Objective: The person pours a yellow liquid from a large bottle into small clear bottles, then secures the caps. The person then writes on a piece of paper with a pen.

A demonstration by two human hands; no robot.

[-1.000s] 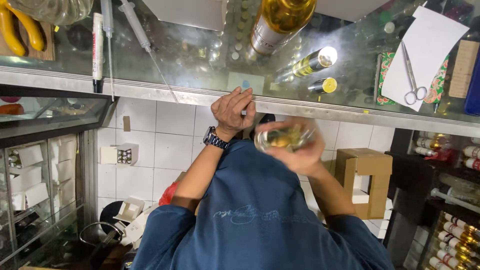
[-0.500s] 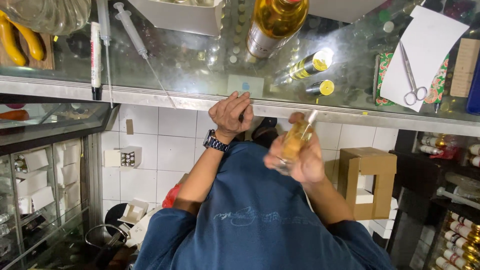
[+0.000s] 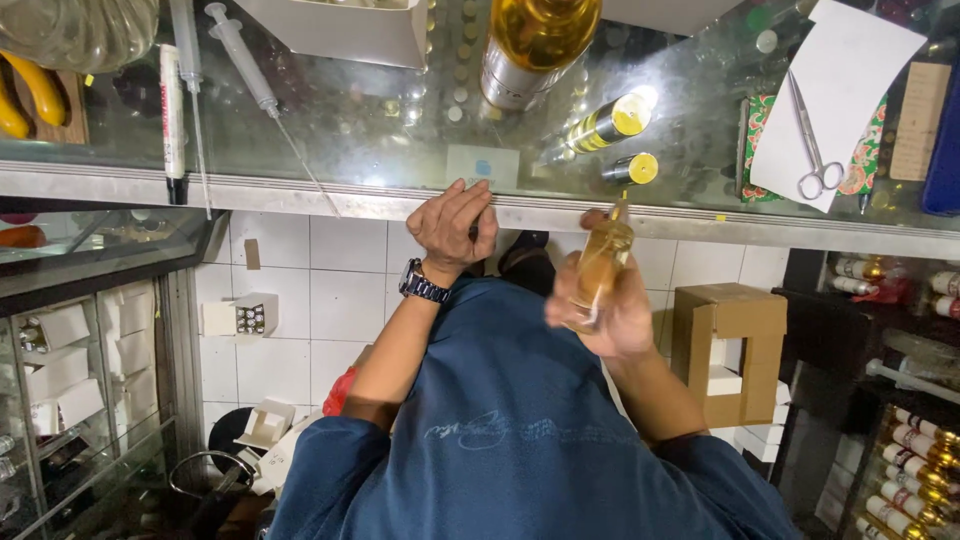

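The right hand holds a small glass bottle of amber liquid in the air, between the person's chest and the front edge of the glass counter. The fingers are wrapped closed around the lower part of the bottle, whose neck points up toward the counter. Hand and bottle are blurred, so I cannot tell whether a cap is on.

The left hand, with a wristwatch on its wrist, rests on the metal rim of the counter. Its fingers are bent over the rim. Nothing shows in that hand, but I cannot tell whether something small sits under the fingers.

On the counter, just beyond the small bottle, 2 little gold-capped vials lie on their sides. A large bottle of yellow liquid stands behind them. A pale card lies just beyond the left hand. Further left are 2 syringes and a marker. Well to the right, scissors lie on a white sheet. An open cardboard box stands on the floor at the right.

As I judge it, the step in hand is handling the filled small bottle one-handed while the other hand steadies against the counter. Bringing it to the glass would call for keeping it upright and setting it clear of the 2 vials near the edge.
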